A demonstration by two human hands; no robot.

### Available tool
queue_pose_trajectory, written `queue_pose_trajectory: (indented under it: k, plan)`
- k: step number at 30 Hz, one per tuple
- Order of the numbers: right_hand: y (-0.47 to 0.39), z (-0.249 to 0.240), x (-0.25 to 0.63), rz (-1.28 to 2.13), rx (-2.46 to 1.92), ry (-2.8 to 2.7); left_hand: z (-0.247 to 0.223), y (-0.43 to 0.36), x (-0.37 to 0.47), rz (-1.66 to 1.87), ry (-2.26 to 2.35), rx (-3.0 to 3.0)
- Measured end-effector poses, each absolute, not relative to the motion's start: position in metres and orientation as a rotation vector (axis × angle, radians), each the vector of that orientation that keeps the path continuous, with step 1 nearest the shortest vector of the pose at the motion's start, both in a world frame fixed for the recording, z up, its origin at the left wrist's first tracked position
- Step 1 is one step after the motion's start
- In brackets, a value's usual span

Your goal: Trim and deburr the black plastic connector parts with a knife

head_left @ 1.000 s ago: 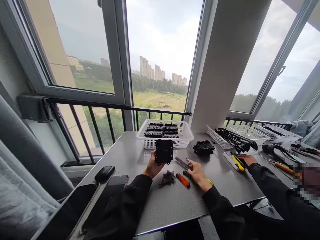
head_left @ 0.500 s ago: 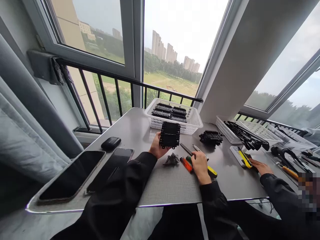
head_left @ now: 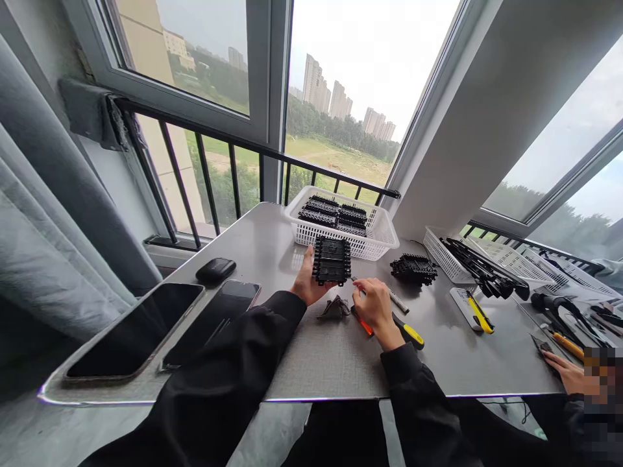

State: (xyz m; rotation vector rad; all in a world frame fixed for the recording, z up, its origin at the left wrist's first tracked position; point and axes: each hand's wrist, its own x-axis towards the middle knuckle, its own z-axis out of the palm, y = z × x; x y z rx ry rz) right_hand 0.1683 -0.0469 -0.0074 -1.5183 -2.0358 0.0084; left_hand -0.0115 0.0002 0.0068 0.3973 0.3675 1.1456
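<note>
My left hand is closed around the lower left edge of a black toothed plastic part, held up above the table with its panelled face towards me. My right hand is just to the right of that part, fingers pinched on a thin grey metal strip whose tip shows close to the part's lower right corner. The rest of the strip is hidden by my fingers. Beneath my hands are a small heap of dark scraps, an orange-red tool, a yellow-and-black handle and a whitish pen.
A white basket with several similar black parts stands behind. More black parts lie to its right. Two phones and a black case are at left. At right are a yellow cutter, more baskets and another person's hand.
My right hand has lifted the grey strip from the table and moved it left, up to the black part. The other person's hand has moved right, away from the yellow cutter.
</note>
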Motion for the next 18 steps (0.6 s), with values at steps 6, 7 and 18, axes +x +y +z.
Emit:
queue_pose_trajectory:
  k: [6, 7, 18]
  plan:
    - [-0.029, 0.003, 0.156, 0.185, -1.292, -2.291, 0.008, 0.002, -0.016, 1.255, 0.348, 0.35]
    - [-0.03, 0.001, 0.156, 0.225, -1.228, -2.323, 0.009, 0.002, -0.017, 1.265, 0.343, 0.335]
    - [-0.036, -0.006, 0.161, 0.603, -1.071, -2.269, 0.011, -0.001, -0.018, 1.293, 0.319, 0.328]
